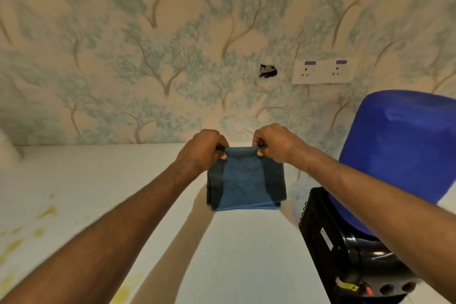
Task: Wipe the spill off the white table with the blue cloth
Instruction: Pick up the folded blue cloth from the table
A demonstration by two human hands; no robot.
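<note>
Two hands, left hand (202, 149) and right hand (276, 144), pinch blue cloth (244, 180); socket labels (310, 63) unreadable.

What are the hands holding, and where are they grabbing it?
Both hands, left and right, pinch the folded blue cloth by its top edge.

The cloth (246, 180) looks soft, matt terry; the table (234, 254) smooth; the dispenser (345, 249) glossy black plastic.

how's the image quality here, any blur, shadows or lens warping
Head view: motion blur smears the wallpaper and the left edge; wide-angle warping bends the white table; both arms cast soft shadows on it under the blue cloth; glare on the black dispenser.
</note>
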